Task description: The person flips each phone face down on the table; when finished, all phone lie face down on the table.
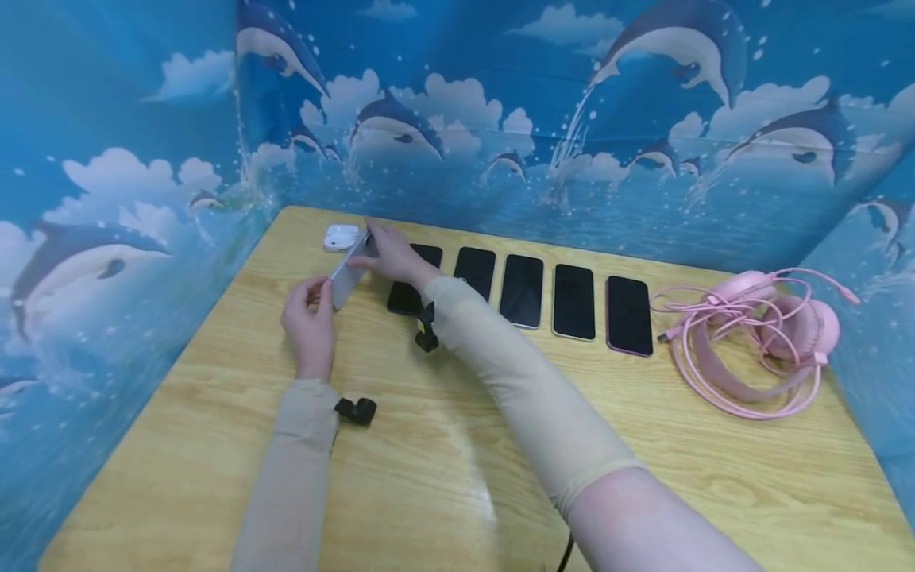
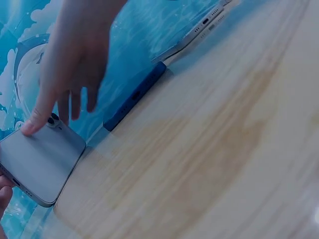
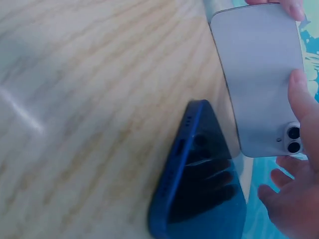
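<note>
A silver phone [image 1: 348, 280] with two camera lenses stands tilted on its long edge over the far left of the table, its pale back towards the right. At its near end, my left hand [image 1: 310, 324] pinches it between thumb and fingers. My right hand [image 1: 393, 253] holds the far, camera end, thumb against the back [image 3: 259, 79] and the forefinger at the upper edge. Close to the right of it lies a blue-edged phone [image 3: 199, 184], black screen up, partly under my right wrist in the head view. Beyond the silver phone sits a white earphone case [image 1: 341, 237].
Several more phones lie screen up in a row to the right, from one phone [image 1: 477, 268] partly behind my forearm to a purple-edged phone [image 1: 629, 315]. Pink headphones [image 1: 743, 342] with a tangled cable lie at the right. A dolphin-print curtain [image 1: 500, 119] borders the table [image 1: 429, 477].
</note>
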`<state>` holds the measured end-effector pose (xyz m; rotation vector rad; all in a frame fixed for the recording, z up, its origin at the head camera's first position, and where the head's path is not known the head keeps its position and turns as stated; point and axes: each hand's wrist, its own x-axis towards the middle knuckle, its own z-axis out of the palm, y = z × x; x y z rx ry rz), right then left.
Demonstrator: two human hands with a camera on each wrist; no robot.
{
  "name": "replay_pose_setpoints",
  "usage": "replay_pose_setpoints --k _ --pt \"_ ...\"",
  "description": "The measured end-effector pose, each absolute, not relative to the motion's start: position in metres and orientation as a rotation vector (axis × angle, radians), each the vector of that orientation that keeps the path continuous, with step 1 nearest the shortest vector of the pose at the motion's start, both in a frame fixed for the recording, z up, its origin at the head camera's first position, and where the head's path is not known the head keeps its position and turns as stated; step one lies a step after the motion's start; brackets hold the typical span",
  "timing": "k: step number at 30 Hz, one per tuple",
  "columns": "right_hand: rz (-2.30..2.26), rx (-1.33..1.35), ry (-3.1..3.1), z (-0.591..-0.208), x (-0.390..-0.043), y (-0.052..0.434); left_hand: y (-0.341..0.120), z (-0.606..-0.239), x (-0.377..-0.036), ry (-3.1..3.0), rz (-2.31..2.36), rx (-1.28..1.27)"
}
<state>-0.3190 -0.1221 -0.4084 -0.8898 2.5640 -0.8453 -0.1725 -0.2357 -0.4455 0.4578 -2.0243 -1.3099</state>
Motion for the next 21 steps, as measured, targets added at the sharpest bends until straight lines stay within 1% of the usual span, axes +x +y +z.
replay_pose_setpoints --k 5,12,16,21 --pt "-0.878 -0.89 2.555 -0.4127 -0.317 -0.1226 -0.2369 -0.4472 -0.1734 -2.031 -1.284 0.486" --pt "-0.877 -0.886 2.55 -0.4132 -0.3144 -0.1232 -0.2365 -0.4435 -0.1726 -2.029 -1.314 0.613" --pt "-0.877 -0.865 2.554 -0.4138 -0.3131 -0.1239 -0.238 -0.4433 -0.1733 -2.041 -1.311 0.642" --pt "-0.791 -0.899 2.565 -0.4188 -0.3132 -0.1225 -0.2401 -0.4459 -0.1751 -2.098 -1.309 0.685"
